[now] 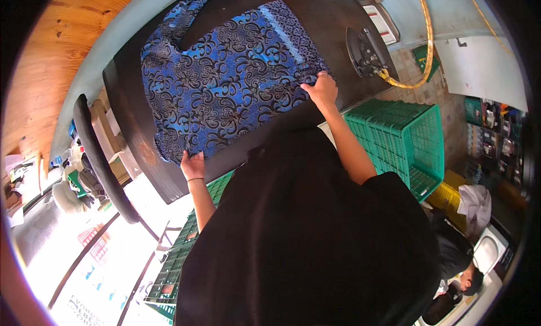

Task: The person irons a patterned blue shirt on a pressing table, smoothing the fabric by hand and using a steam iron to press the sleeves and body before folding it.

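A blue garment with black swirl patterns lies spread over a dark ironing table. One narrow part of it, like a sleeve, points to the table's far left, and a band of small print runs along its right side. My left hand pinches the garment's near left corner. With thumb and fingers, my right hand grips its near right corner, where the cloth is bunched. An iron rests at the table's right end, beyond my right hand, with a yellow wrapped hose attached.
Green plastic crates stand at the right below the table, near a yellow crate with white cloth. More green crates are at the lower left. A narrow padded board stands left. Another person is at the lower right.
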